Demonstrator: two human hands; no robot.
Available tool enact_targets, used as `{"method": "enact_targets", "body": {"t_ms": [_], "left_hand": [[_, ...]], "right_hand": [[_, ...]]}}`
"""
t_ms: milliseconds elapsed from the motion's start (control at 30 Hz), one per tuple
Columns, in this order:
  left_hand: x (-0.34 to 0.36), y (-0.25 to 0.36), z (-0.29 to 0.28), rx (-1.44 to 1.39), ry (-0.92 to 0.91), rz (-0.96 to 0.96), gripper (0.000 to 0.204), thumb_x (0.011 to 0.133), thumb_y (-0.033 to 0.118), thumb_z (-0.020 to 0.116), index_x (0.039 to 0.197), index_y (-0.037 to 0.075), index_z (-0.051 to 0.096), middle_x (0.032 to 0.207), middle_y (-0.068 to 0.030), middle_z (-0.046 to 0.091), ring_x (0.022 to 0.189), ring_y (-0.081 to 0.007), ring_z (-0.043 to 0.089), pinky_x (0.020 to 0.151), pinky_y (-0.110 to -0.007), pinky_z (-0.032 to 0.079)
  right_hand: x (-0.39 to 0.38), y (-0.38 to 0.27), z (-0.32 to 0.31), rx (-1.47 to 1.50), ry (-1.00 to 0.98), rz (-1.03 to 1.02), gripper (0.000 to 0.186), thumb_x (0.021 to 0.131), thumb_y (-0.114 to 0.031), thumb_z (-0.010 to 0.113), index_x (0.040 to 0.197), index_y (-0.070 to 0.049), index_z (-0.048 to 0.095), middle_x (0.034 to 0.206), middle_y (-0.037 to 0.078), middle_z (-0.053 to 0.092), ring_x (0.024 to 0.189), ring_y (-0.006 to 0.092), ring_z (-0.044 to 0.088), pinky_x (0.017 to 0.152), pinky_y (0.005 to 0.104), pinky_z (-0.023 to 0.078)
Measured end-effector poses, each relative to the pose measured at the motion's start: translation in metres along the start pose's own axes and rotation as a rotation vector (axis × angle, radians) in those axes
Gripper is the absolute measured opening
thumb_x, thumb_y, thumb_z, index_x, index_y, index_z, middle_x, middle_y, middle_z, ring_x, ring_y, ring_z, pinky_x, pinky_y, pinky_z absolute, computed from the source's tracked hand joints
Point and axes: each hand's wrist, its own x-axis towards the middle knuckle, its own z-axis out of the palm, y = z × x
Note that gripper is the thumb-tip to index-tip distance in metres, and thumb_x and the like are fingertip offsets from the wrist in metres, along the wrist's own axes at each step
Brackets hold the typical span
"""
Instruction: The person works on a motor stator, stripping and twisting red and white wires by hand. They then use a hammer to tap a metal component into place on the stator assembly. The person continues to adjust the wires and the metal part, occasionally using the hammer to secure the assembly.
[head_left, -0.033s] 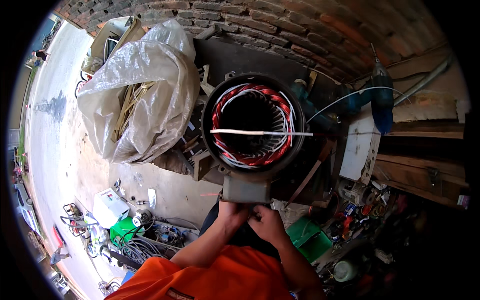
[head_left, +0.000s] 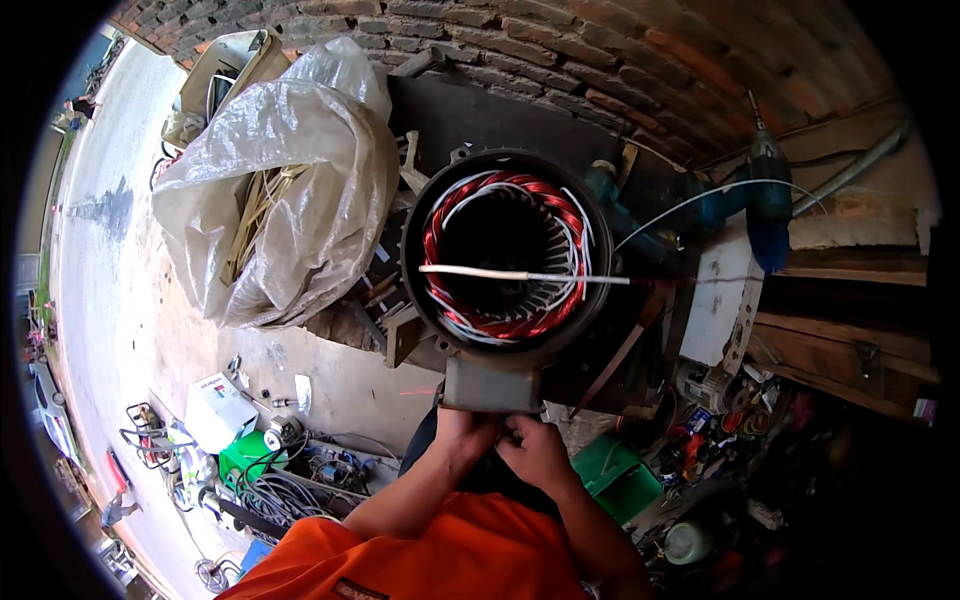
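Note:
A dark motor housing [head_left: 428, 205] holds a ring of red windings [head_left: 560, 215] with white lacing. A cream-and-grey sleeved length [head_left: 475, 270] lies across its opening, with a thin wire beyond its right end. My left hand [head_left: 462, 432] is at the underside of the grey terminal box [head_left: 490, 383] on the housing's near side; its fingers are hidden behind the box. Just to its right, my right hand [head_left: 525, 445] is closed, its fingers curled below the box's lower edge; what they hold, if anything, is too hidden to make out.
A translucent sack [head_left: 300, 130] with pale strips lies left, beside a beige container [head_left: 255, 55]. A teal drill [head_left: 766, 200] is at the right before a brick wall [head_left: 520, 40]. Below are a white box [head_left: 215, 410], green containers [head_left: 615, 480], cables and clutter. A road [head_left: 90, 250] runs at far left.
The motor, the sleeved length and my hands sit very slightly lower in the view; otherwise they look the same.

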Motion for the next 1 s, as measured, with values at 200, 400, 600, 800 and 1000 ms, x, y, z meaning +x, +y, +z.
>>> {"method": "enact_targets", "body": {"t_ms": [200,400,600,800,1000], "left_hand": [[-0.008,-0.006,0.009,-0.104,0.176,0.043,0.027,0.093,0.028,0.050,0.110,0.009,0.059,0.110,-0.0068,0.063,0.102,-0.0242,0.058,0.093,-0.040,0.045],[-0.018,-0.009,0.010,0.048,0.239,0.194,0.024,0.093,0.021,0.050,0.110,0.008,0.059,0.106,-0.0066,0.064,0.096,-0.0228,0.061,0.087,-0.038,0.049],[-0.019,-0.012,-0.013,0.210,0.154,0.220,0.050,0.096,0.047,0.045,0.124,0.007,0.054,0.122,-0.0072,0.059,0.111,-0.0228,0.055,0.097,-0.039,0.043],[-0.024,-0.011,0.008,0.010,0.337,0.193,0.015,0.087,0.012,0.056,0.102,0.009,0.060,0.087,-0.0012,0.064,0.070,-0.0148,0.058,0.059,-0.028,0.046],[-0.036,-0.003,0.005,0.528,0.262,0.372,0.010,0.083,0.006,0.056,0.087,0.005,0.065,0.068,-0.0004,0.062,0.053,-0.0075,0.050,0.046,-0.023,0.036]], "right_hand": [[0.016,0.012,-0.011,-0.050,-0.177,-0.072,0.012,0.076,-0.011,0.064,0.085,-0.002,0.062,0.067,0.014,0.062,0.061,0.0257,0.063,0.056,0.0353,0.047],[0.018,0.012,-0.011,-0.149,-0.359,-0.127,0.013,0.076,-0.012,0.065,0.085,-0.002,0.063,0.071,0.015,0.063,0.065,0.0299,0.063,0.059,0.0385,0.049],[0.019,0.008,-0.022,-0.133,-0.469,-0.149,0.013,0.076,-0.013,0.065,0.083,-0.004,0.060,0.071,0.014,0.064,0.065,0.0317,0.064,0.059,0.0390,0.051],[0.021,0.008,-0.036,-0.150,-0.523,-0.267,0.012,0.077,-0.013,0.065,0.082,-0.005,0.058,0.071,0.014,0.065,0.066,0.0329,0.065,0.058,0.0406,0.051],[0.019,-0.002,-0.036,-0.130,-0.597,-0.337,0.014,0.083,-0.015,0.066,0.082,-0.004,0.056,0.070,0.014,0.064,0.065,0.0316,0.065,0.057,0.0402,0.051]]}}
